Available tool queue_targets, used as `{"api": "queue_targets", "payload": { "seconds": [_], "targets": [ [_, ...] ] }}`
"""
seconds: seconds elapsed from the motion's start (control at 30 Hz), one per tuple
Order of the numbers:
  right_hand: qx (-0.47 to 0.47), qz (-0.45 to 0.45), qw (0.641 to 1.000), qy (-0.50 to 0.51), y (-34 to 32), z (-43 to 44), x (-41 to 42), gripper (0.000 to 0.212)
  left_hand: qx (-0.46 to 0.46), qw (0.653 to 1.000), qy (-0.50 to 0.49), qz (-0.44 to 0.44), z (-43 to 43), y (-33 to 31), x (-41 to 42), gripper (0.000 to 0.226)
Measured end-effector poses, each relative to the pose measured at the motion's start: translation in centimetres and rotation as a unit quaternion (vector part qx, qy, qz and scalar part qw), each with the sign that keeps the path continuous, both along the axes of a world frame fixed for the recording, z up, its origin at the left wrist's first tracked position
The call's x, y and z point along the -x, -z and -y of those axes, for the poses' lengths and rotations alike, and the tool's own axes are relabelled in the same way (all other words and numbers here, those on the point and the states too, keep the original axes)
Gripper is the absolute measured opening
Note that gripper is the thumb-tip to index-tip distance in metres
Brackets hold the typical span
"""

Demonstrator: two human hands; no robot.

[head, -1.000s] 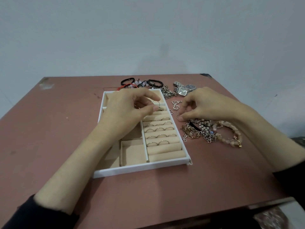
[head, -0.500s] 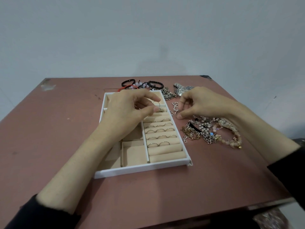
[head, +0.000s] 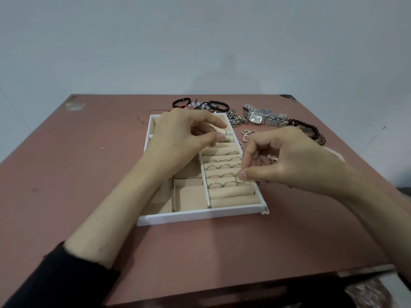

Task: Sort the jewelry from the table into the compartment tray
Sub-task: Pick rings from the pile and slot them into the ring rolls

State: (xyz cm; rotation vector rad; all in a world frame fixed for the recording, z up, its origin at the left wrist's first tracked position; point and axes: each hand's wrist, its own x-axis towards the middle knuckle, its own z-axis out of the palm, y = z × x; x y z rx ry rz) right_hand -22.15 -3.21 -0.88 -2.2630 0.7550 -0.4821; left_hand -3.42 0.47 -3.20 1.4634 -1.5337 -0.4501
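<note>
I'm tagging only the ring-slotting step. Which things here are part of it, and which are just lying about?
In use: left hand holding far ring; right hand pinching near ring over the compartment tray.
Lying about: watches, black bead bracelets, heart charms, on the table.

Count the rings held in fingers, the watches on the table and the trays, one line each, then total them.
Rings held: 2 (left hand pinches far ring; right hand pinches near ring)
Watches: 2 (round-faced watch, square-faced watch)
Trays: 1 (tray)
Total: 5
</note>
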Motion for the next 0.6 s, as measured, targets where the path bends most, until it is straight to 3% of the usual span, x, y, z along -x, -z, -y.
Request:
{"api": "queue_targets", "payload": {
  "seconds": [0.2,0.6],
  "targets": [
    [0.122,-0.074,0.990,0.000,0.1,0.0,-0.1,0.017,-0.001,1.000,0.001,0.003,0.0,0.0,0.0,0.014],
    [0.102,-0.145,0.984,-0.033,-1.0,0.5,-0.1,0.007,0.002,1.000,0.001,0.016,-0.1,-0.1,0.1,0.011]
  ]
}}
